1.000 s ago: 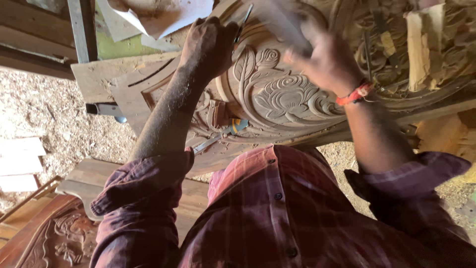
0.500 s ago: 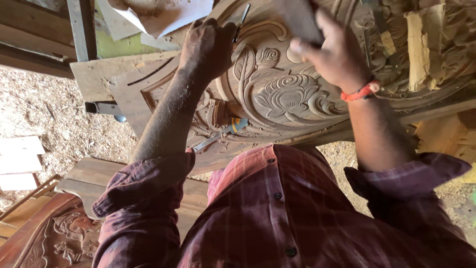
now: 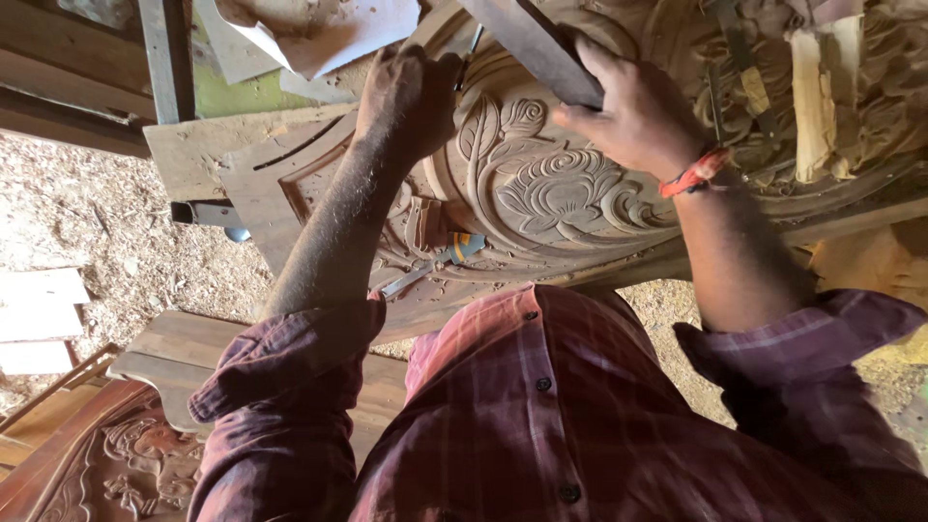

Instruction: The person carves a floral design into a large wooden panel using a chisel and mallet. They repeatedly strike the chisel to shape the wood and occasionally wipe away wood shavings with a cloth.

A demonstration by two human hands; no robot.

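Observation:
A wooden panel (image 3: pixel 541 188) carved with a rose and leaves lies in front of me. My left hand (image 3: pixel 411 97) is closed around a thin metal chisel (image 3: pixel 471 46), whose tip rests on the carving by the leaf pattern. Just to its right, my right hand (image 3: pixel 638 116) grips a dark wooden block (image 3: pixel 541 48) used as a mallet, held above the chisel's end. An orange-red band (image 3: pixel 696 174) circles my right wrist. A second chisel (image 3: pixel 435 263) with a blue and yellow handle lies loose on the panel's near edge.
A sheet of paper (image 3: pixel 319 29) lies at the panel's far side. Sawdust and chips cover the floor (image 3: pixel 87 222) on the left. A dark carved panel (image 3: pixel 126 464) and pale boards (image 3: pixel 29 309) sit lower left. Wood offcuts (image 3: pixel 812 87) lie top right.
My right hand has swung the wooden block, up and then back down toward the chisel. The left hand has kept the chisel in the same spot.

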